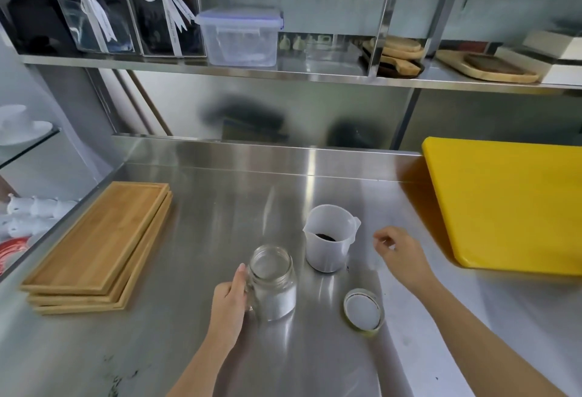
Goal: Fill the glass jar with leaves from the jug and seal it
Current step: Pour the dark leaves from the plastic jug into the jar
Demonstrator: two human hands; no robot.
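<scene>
Steel counter [220, 207] with jar [273, 283], jug [329, 239], lid [363, 309], trays [97, 245], yellow board [507, 201].

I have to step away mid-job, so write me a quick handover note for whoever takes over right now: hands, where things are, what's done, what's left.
Left hand: wrapped around the glass jar by its left side, steadying it upright on the steel counter.
Right hand: empty, loosely curled, in the air just right of the jug, not touching it.
Jug: upright behind and right of the jar, dark leaves at the bottom.
Lid: off, lying flat on the counter to the right of the jar.
Done: jar opened; it looks empty.
Left: take the jug, pour the leaves into the jar, put the lid on and close it.
</scene>
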